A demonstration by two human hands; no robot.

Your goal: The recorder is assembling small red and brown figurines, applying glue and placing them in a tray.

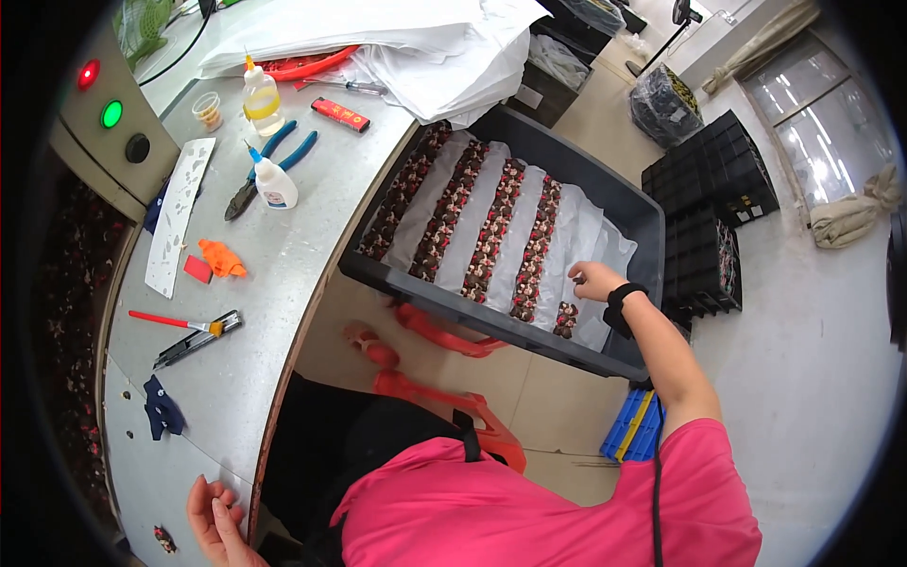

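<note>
My right hand (597, 281) reaches into a dark grey plastic crate (491, 330), with thumb and fingertips pinched together. A small dark piece (578, 279) shows at its fingertips, too small to make out well. Inside the crate, rows of small dark brown pieces (491, 231) with red and cream spots lie between strips of whitish sheeting (453, 227). A short new-looking row (566, 319) sits just below this hand. At the table's near edge my left hand (219, 524) is loosely curled, fingers apart and nothing visible in it. One small spotted piece (164, 539) lies beside it.
On the grey table (246, 321) are pliers (274, 156), a white glue bottle (274, 181), a clear dropper bottle (263, 99), a brush (175, 322) and a utility knife (198, 338). Red plastic stools (472, 416) stand below. Black crates (709, 170) stack at right.
</note>
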